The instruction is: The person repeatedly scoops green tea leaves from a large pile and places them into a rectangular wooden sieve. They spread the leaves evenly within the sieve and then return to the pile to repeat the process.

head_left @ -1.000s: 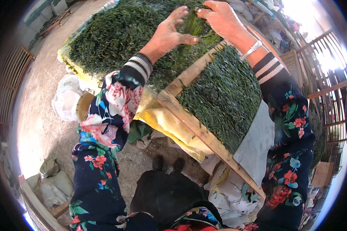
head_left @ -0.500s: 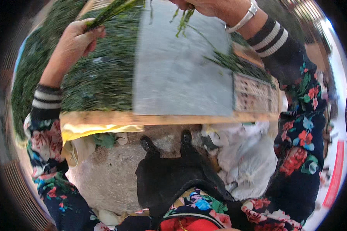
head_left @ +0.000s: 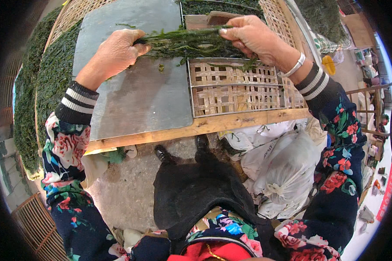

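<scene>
A band of stringy green seaweed (head_left: 189, 42) is stretched sideways between my two hands. My left hand (head_left: 121, 48) pinches its left end above a smooth grey sheet (head_left: 137, 102). At the other end, my right hand (head_left: 256, 38), with a white bracelet at the wrist, grips the strands between thumb and fingers. The band hangs across the sheet's right edge and over a woven bamboo rack (head_left: 233, 98). A thin metal frame (head_left: 235, 85) divides the rack into sections. Small green scraps lie on the sheet.
Dark green seaweed layers (head_left: 59, 71) cover the rack at left, with more at the far side. A wooden beam (head_left: 204, 126) edges the table. Below it, white plastic sacks (head_left: 278, 169) sit on the floor at right. A yellow object (head_left: 329, 65) stands beyond the rack.
Both hands have come down into fuller view, and the seaweed is now spread into a band between them. The view has shifted, so the grey sheet appears further left.
</scene>
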Tool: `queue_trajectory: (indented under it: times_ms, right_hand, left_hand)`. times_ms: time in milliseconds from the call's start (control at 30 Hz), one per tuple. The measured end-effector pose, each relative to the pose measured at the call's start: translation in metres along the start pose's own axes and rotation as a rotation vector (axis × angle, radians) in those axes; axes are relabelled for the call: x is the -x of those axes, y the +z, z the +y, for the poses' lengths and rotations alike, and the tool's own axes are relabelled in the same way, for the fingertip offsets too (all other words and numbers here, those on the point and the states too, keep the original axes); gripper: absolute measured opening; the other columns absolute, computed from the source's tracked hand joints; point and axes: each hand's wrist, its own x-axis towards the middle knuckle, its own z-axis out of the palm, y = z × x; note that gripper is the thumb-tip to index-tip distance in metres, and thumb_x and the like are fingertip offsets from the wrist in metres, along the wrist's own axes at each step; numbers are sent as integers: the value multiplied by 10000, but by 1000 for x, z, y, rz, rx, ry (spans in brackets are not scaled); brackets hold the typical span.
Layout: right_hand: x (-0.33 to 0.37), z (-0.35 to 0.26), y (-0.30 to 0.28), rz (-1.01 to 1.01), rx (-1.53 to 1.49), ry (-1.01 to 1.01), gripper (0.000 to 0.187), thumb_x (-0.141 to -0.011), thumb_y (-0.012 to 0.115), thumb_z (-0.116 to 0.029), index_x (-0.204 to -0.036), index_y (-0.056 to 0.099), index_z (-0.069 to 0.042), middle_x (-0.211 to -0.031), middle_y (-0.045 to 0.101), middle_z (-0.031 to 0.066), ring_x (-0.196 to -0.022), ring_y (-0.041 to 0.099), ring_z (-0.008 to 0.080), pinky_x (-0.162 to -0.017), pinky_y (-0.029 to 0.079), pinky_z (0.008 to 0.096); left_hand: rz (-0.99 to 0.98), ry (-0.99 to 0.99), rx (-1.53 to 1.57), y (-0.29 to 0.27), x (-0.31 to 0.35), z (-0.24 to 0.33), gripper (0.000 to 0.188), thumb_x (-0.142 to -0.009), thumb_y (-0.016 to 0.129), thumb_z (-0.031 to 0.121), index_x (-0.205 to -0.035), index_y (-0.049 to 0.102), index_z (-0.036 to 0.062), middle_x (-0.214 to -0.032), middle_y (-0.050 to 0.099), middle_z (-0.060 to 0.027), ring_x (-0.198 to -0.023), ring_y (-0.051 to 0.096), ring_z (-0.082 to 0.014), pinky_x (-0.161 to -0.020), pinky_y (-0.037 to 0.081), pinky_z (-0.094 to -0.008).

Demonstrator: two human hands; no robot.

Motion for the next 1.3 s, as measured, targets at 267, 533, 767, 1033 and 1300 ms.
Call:
queue_trajectory:
  times_ms: [267,533,767,1033,1300]
  right_hand:
    - [16,27,-22,121,152,121,207,-976,696,-217,-848,630,-68,-579,498,-47,-456,423,50,-415,323,250]
    - [13,44,-37,256,541,-197,174,-914,740,-151,-963,695,9,-772,650,12,-676,588,92,-598,466,253]
    - [40,86,-95,500,603,-316,209,-840,740,-159,-1001,721,-26,-922,730,156,-837,701,313,-785,548,406]
    - [66,78,-41,252,1029,-802,506,-941,689,-327,-1373,609,-75,-1395,612,126,-1318,518,353,-1096,411,479]
    - [83,94,-81,429,943,-755,414,-932,693,-296,-1273,676,-62,-1291,665,131,-1242,577,325,-1052,437,449]
  left_hand:
    - [483,624,-574,21,7,41,363,-932,712,304,-1227,692,93,-1280,672,-131,-1199,631,-326,-928,536,-449]
    - [150,690,-630,70,3,49,605,-1009,526,468,-1410,569,17,-1555,478,-139,-1534,306,-297,-1223,217,-564]
    - [77,673,-589,76,-2,47,616,-1016,505,466,-1432,546,12,-1574,453,-146,-1542,292,-295,-1240,188,-550]
    - [50,639,-572,74,1,58,596,-1015,550,418,-1467,519,30,-1605,420,-125,-1547,287,-274,-1240,199,-537]
    - [124,663,-491,71,0,48,568,-1026,558,405,-1482,517,69,-1620,404,-117,-1532,322,-292,-1211,286,-507]
